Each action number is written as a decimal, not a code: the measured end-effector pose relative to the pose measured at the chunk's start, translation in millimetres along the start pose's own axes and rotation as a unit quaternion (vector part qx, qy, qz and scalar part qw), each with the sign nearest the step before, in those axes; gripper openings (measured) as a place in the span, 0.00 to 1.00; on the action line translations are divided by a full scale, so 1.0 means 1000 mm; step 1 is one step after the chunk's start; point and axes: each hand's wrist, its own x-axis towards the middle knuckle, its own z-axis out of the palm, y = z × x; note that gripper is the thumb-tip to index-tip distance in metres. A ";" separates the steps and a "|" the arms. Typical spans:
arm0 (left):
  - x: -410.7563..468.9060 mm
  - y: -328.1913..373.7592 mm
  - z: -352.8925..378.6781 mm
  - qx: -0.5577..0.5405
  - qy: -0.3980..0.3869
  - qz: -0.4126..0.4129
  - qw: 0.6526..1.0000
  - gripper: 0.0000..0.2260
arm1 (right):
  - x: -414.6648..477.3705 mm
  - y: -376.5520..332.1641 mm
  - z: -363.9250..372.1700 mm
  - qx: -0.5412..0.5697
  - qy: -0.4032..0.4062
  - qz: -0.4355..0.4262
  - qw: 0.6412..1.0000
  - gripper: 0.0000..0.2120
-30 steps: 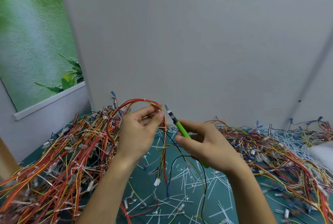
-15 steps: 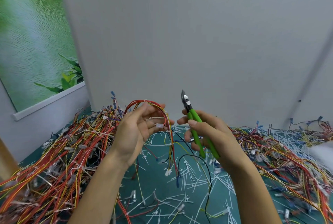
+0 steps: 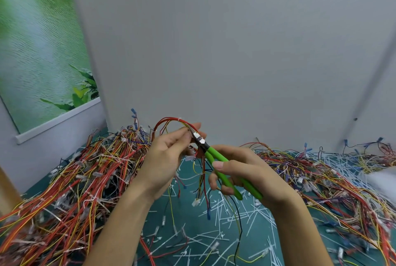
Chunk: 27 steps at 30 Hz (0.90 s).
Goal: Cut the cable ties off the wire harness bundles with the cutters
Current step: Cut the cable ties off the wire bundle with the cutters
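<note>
Head view: the wire harness bundle (image 3: 171,121) is lifted above the green mat (image 3: 182,212), and its red and yellow wires make an arch over the left hand (image 3: 165,158). This hand pinches the bundle between thumb and fingers, just below the top of the arch. One white cable tie (image 3: 179,118) sits on the top of the arch, and the loose ends with small connectors hang down from the bundle toward the mat.

The cutters (image 3: 216,158) touch the bundle from the right side. Their dark nose lies between the left fingertips, and the right hand (image 3: 246,173) is wrapped around the two green handles. Half a second ago the nose pointed straight up and stood apart from the bundle. Now it is tilted to the left and has reached the wires. I judge that the next cut is being placed. Whether the blades already close on a tie I cannot tell, because the fingers hide the tip.

Below the bundle many cut white ties (image 3: 214,233) lie scattered on the mat, so much of the work seems done. To the left of the bundle is a big pile of harnesses (image 3: 85,175), and another pile (image 3: 321,171) is to its right. Behind the bundle stands a grey wall (image 3: 214,51).
</note>
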 end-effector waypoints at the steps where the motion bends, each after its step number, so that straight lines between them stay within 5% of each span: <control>1: 0.000 0.000 0.001 0.005 0.007 0.008 1.000 0.12 | 0.000 0.000 -0.001 0.000 0.001 0.000 1.000 0.18; 9: 0.000 0.004 0.002 -0.008 0.124 0.086 0.989 0.05 | 0.005 0.011 -0.009 0.054 0.014 -0.011 0.998 0.20; 15: -0.005 0.005 -0.004 0.022 0.161 0.161 0.973 0.22 | 0.013 0.015 -0.012 0.177 0.052 -0.053 0.981 0.29; 22: -0.004 0.002 -0.007 0.237 0.096 0.161 0.953 0.09 | 0.010 0.010 -0.016 0.307 0.032 -0.047 0.950 0.27; 27: -0.005 -0.005 0.005 0.224 0.070 0.145 0.961 0.07 | 0.011 0.010 -0.013 0.326 0.008 -0.028 0.945 0.30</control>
